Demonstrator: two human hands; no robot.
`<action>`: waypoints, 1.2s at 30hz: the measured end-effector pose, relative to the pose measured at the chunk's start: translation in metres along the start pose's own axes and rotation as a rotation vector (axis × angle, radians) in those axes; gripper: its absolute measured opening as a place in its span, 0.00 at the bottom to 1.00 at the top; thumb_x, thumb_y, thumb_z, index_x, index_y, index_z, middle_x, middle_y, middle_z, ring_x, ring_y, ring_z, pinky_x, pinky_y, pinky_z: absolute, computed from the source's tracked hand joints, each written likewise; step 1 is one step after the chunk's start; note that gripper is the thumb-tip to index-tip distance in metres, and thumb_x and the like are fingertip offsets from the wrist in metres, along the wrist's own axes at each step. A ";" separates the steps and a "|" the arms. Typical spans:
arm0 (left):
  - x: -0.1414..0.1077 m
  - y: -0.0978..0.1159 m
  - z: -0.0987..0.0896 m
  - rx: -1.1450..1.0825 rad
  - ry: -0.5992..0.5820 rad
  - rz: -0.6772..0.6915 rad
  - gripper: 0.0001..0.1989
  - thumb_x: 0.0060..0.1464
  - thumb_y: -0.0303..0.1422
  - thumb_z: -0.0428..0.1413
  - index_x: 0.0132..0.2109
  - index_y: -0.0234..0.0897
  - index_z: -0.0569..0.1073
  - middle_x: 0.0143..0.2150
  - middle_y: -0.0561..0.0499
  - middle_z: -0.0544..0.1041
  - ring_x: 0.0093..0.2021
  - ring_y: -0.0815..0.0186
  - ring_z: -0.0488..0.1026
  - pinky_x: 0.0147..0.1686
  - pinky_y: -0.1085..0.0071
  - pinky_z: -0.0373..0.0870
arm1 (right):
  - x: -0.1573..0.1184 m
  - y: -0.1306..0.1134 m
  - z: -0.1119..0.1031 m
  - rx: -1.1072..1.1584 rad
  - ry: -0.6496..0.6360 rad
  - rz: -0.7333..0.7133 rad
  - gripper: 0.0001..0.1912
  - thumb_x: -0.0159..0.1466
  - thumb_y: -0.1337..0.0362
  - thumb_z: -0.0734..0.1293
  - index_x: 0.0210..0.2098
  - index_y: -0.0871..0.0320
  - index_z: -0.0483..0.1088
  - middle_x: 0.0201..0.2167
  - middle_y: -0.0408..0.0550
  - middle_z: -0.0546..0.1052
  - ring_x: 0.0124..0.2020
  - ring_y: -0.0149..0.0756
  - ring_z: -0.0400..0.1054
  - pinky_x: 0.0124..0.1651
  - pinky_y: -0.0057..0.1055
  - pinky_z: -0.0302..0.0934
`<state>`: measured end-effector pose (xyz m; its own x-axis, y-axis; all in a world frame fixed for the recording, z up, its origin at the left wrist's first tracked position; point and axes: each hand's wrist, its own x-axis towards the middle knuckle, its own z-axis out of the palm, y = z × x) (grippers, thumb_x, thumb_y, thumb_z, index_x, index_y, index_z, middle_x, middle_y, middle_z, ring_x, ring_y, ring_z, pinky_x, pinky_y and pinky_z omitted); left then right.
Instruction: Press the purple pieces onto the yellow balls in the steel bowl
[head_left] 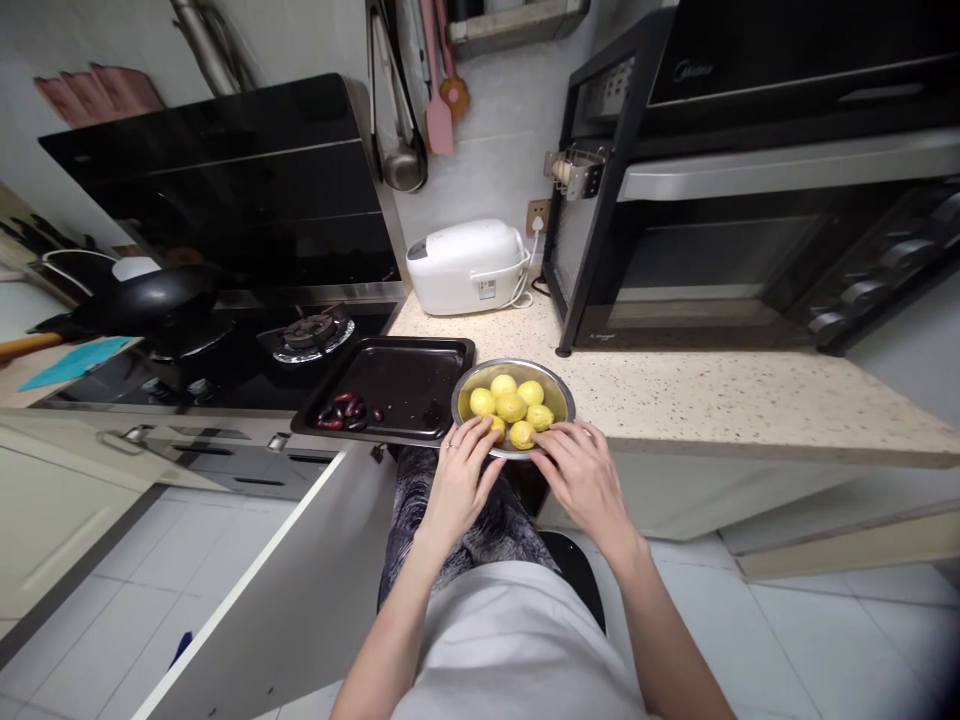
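In the head view, a round metal bowl (559, 385) sits at the counter's front edge with several round yellow fruits (511, 407) in it; lemons perhaps, but the kind is unclear. My left hand (465, 470) reaches over the bowl's near left side. Its fingers are stretched out, their tips by a fruit at the near rim, and the thumb is held apart. From the near right comes my right hand (581, 475), fingers extended, fingertips at another fruit beside the rim. Neither hand is wrapped round a fruit. The hands partly cover the near rim.
Left of the bowl lies a black baking tray (405, 385) with several dark red, oblong fruits (345, 410). Behind stands a white rice cooker (469, 265). The stove carries a black wok (150, 300). An oven (712, 260) is at right. A cabinet door (300, 590) juts out below.
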<state>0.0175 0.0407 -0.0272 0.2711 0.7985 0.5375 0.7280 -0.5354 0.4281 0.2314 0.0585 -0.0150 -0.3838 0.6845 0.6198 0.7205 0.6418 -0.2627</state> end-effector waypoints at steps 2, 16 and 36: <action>-0.001 0.000 0.002 -0.006 0.006 0.003 0.21 0.72 0.36 0.50 0.68 0.46 0.66 0.69 0.43 0.71 0.71 0.53 0.65 0.71 0.43 0.59 | -0.002 0.002 0.001 -0.002 0.011 0.010 0.15 0.76 0.60 0.60 0.53 0.57 0.75 0.48 0.51 0.83 0.53 0.45 0.71 0.63 0.49 0.57; 0.000 0.002 0.003 0.023 0.041 0.030 0.20 0.71 0.35 0.52 0.66 0.43 0.68 0.68 0.42 0.71 0.70 0.54 0.65 0.69 0.48 0.63 | -0.001 0.001 0.009 -0.024 0.012 0.036 0.19 0.76 0.55 0.59 0.56 0.58 0.73 0.51 0.53 0.81 0.56 0.47 0.71 0.67 0.52 0.53; -0.006 -0.009 -0.003 0.105 0.022 0.023 0.26 0.72 0.37 0.49 0.73 0.45 0.59 0.71 0.43 0.68 0.75 0.54 0.59 0.72 0.46 0.56 | 0.031 0.006 0.015 -0.052 -0.099 0.013 0.24 0.77 0.53 0.56 0.66 0.52 0.68 0.67 0.53 0.71 0.68 0.48 0.62 0.71 0.54 0.50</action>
<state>0.0074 0.0403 -0.0318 0.2750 0.7796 0.5627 0.7840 -0.5206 0.3381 0.2149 0.0886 -0.0082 -0.4275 0.7253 0.5397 0.7536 0.6156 -0.2304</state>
